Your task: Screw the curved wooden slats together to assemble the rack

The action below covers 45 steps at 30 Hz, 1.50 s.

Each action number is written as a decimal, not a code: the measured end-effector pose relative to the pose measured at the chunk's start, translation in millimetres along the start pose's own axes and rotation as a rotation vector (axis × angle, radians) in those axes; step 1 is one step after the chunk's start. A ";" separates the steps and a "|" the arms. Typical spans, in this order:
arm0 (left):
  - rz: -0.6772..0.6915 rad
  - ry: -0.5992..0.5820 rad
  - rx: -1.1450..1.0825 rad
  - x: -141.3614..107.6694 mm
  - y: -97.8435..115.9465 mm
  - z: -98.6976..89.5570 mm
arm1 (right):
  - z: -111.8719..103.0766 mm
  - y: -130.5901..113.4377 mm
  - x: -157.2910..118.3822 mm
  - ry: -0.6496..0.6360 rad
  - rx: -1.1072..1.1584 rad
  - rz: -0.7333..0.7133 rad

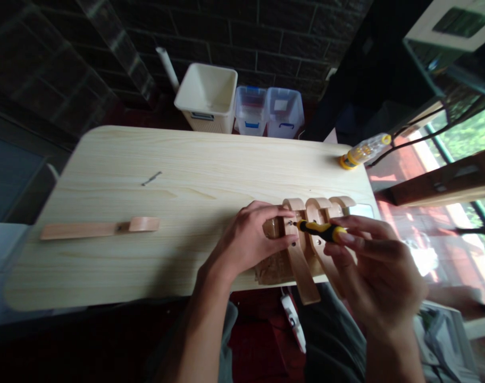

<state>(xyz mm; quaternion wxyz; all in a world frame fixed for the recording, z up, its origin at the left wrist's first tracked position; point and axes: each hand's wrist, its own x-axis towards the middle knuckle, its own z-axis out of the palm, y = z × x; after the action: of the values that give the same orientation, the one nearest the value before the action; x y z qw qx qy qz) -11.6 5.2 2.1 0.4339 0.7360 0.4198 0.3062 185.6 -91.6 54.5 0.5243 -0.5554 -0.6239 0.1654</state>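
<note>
My left hand (248, 236) is closed on a light wooden strip with a curved end (302, 271), its thumb and fingers on either side of the upper part. In my right hand (382, 260) is a yellow and black screwdriver (324, 231), its tip pointing left at a dark spot, a screw or hole, between my left fingers. A second curved-end wooden strip (319, 249) lies to the right, partly hidden by my right hand. The curved top of a third (344, 201) shows behind it. Beneath the strips is a brown, shiny wrapped bundle (275, 270).
Another curved-end wooden strip (83, 230) lies at the table's left. A small dark metal piece (151, 178) is farther back. A clear, yellow-based container (364, 151) stands at the far right corner. Behind the table (202, 159) are a cream bin (210, 114) and two plastic boxes (284, 106).
</note>
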 end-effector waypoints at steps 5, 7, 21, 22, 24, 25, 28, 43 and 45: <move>0.002 0.003 0.000 -0.1 1.0 -0.1 | 4.1 -2.4 0.7 -0.001 0.033 0.010; 0.005 0.000 0.003 -0.4 1.5 -0.2 | 4.4 -3.2 0.7 -0.017 0.052 0.007; 0.004 -0.010 0.002 0.0 0.2 -0.2 | 2.7 -0.7 1.4 -0.020 0.055 0.023; 0.003 -0.011 0.004 0.1 0.5 -0.2 | 3.2 -2.0 1.5 -0.023 0.062 0.020; 0.000 -0.010 0.005 0.0 0.9 0.0 | 3.2 -3.2 1.5 -0.035 0.077 0.009; -0.002 -0.009 0.004 -0.1 1.1 0.2 | 2.6 -3.0 1.3 -0.040 0.081 0.003; -0.008 -0.003 0.005 -0.5 1.1 0.3 | 0.7 -0.7 0.4 -0.044 0.066 0.001; 0.015 0.000 0.010 -0.4 0.1 0.6 | 3.7 -2.6 -1.2 0.008 0.090 0.022; 0.011 0.000 0.015 -0.4 0.0 0.4 | 2.3 -1.2 -1.7 0.005 0.070 0.023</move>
<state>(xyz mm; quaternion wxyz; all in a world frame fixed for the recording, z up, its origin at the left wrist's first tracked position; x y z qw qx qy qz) -11.4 4.7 1.9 0.4268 0.7413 0.4182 0.3056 182.7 -92.5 53.7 0.5430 -0.5445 -0.6099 0.1916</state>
